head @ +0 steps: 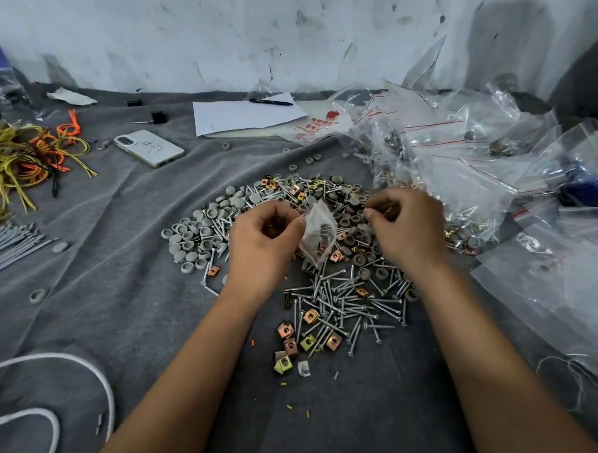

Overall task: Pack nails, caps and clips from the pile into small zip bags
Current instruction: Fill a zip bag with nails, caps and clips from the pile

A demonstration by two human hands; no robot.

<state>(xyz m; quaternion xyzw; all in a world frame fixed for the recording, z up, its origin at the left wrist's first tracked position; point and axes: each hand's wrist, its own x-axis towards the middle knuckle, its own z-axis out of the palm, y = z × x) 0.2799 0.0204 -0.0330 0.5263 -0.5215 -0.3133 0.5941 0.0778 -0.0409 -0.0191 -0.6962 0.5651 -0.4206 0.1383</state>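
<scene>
A pile of silver nails [342,303], grey round caps [194,232] and gold and copper clips [292,339] is spread over a grey cloth [123,287]. My left hand [263,238] pinches the edge of a small clear zip bag [319,232] above the pile; nails and a few pieces show inside the bag. My right hand [407,224] hovers just right of the bag with curled fingers pinching small pieces that I cannot make out.
A heap of clear zip bags [465,158], some filled, lies at the right. A white phone [149,148], paper sheets [244,116] with a pen [270,102], yellow and orange ties [30,156], grey rods [9,244] and a white cable [79,364] lie around.
</scene>
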